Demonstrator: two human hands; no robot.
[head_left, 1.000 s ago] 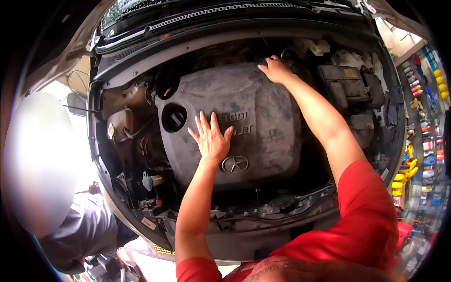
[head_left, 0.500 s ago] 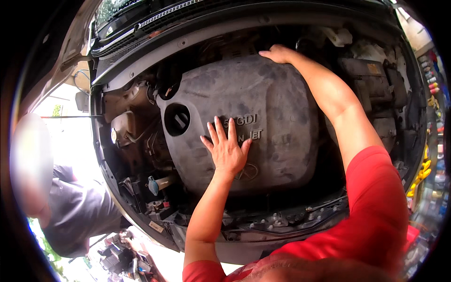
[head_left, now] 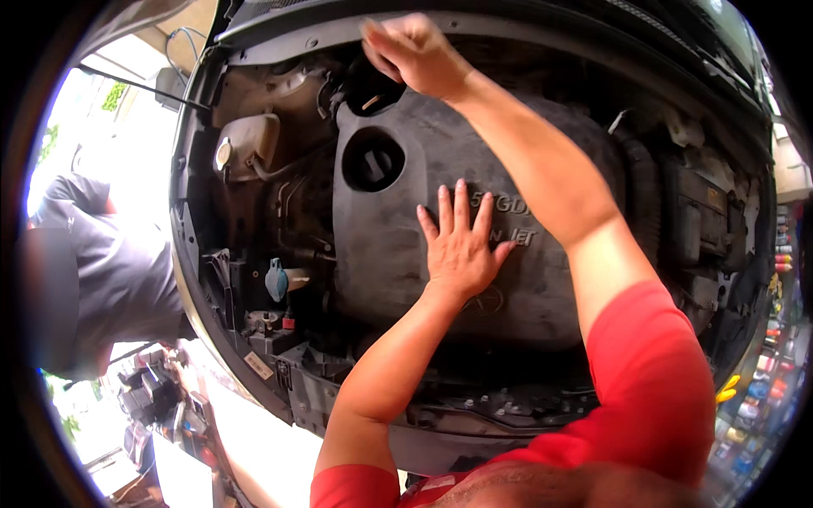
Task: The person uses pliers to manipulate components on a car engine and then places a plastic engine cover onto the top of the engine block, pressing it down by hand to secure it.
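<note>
I lean over an open engine bay. A large dusty grey engine cover [head_left: 398, 254] fills the middle, with a round dark filler opening [head_left: 373, 161] near its upper left. My left hand [head_left: 461, 245] lies flat on the cover's centre, fingers spread, holding nothing. My right arm, in a red sleeve, reaches across the cover. My right hand [head_left: 415, 52] is at the cover's far left corner, under the hood's edge, with its fingers curled downward. Whether it grips anything there is hidden.
A pale coolant tank [head_left: 246, 144] and a blue cap [head_left: 277, 279] sit left of the cover. A thin prop rod [head_left: 140, 89] crosses the upper left. Another person in a grey shirt [head_left: 102, 279] stands at the left. Shelves of bottles [head_left: 775, 245] line the right.
My right hand has moved left along the cover's far edge to its far left corner. My left hand has stayed flat on the cover. The view has shifted closer.
</note>
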